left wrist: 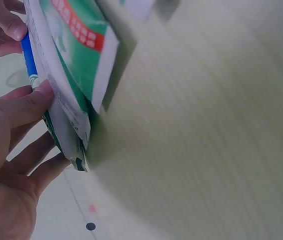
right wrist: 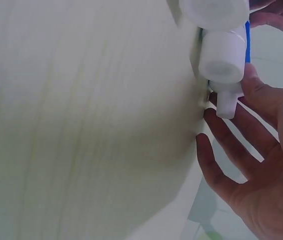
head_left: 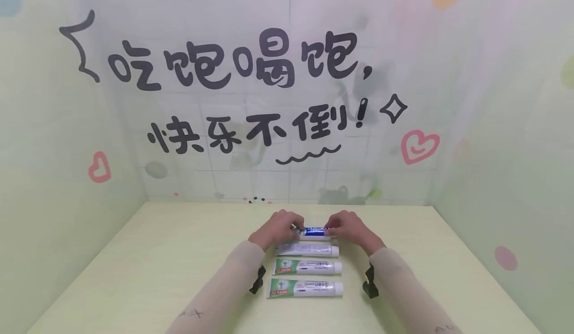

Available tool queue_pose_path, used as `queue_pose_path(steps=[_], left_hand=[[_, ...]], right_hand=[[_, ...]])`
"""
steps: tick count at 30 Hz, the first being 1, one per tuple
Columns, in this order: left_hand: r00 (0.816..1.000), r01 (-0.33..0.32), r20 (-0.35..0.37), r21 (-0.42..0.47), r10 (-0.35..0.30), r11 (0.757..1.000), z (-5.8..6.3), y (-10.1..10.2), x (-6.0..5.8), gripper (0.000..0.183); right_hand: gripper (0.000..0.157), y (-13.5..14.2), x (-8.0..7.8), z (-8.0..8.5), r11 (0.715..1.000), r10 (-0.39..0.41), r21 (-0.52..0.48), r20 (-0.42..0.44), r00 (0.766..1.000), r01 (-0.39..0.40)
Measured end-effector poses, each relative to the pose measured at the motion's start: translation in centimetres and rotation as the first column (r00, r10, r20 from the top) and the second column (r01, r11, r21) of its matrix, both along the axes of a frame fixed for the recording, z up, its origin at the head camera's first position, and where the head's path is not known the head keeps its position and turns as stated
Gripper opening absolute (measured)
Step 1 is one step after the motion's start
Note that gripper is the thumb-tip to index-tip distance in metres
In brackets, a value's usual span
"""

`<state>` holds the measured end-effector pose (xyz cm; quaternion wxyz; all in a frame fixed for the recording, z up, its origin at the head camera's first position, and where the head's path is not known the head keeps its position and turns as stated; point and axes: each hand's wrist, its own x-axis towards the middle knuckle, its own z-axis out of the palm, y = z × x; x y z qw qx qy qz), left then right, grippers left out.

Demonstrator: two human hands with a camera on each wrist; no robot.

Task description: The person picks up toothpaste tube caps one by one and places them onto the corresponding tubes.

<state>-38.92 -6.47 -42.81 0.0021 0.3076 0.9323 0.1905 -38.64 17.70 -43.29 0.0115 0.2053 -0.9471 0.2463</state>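
At the back of a row of toothpaste tubes lies a small blue-and-white tube (head_left: 315, 231). My left hand (head_left: 283, 226) pinches its left end, with the thumb in front and the other fingers behind. With thumb and fingers, my right hand (head_left: 351, 227) pinches the right end; a narrow white cap (right wrist: 226, 105) shows beside those fingers. Just in front lies a white tube (head_left: 307, 249) with printed text facing up. Nearer still are two green-and-white tubes, one smaller (head_left: 307, 267) and one larger (head_left: 305, 288). All caps point right.
The tubes lie on a pale wood-grain table (head_left: 157, 274). A printed back wall (head_left: 251, 184) rises close behind the hands, with side walls left and right. Black wrist mounts (head_left: 370, 282) hang beneath the sleeves, on either side of the row.
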Motion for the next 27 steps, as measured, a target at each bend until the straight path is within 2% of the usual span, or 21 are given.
queue_pose_path(steps=[8, 12, 19, 23, 27], left_hand=[[0.999, -0.047, 0.023, 0.036, 0.046, 0.998, -0.5, 0.3, 0.0, 0.021], [0.997, -0.07, 0.028, 0.037, 0.069, 0.997, -0.9, 0.1, -0.1, 0.023], [0.999, -0.031, 0.039, 0.05, 0.029, 0.998, -1.1, -0.2, -0.3, 0.018], [0.998, -0.038, 0.06, 0.054, 0.035, 0.998, -1.0, -0.5, -0.2, 0.018], [0.994, -0.051, 0.103, 0.067, 0.044, 0.996, -0.4, -0.8, -0.1, 0.021]], right_hand=[[0.009, -0.8, -0.4, 0.3, 0.994, -0.065, 0.089, 0.006, 0.998, 0.065], [0.009, -0.9, -0.3, 0.3, 0.994, -0.069, 0.087, 0.008, 0.998, 0.068], [0.01, -0.7, 0.0, -0.1, 0.994, -0.092, 0.057, -0.002, 0.996, 0.092], [0.013, -0.8, -0.1, 0.0, 0.996, -0.055, 0.073, -0.009, 0.998, 0.055], [0.029, -0.9, 0.0, 0.8, 0.996, -0.013, 0.088, 0.063, 0.998, 0.008]])
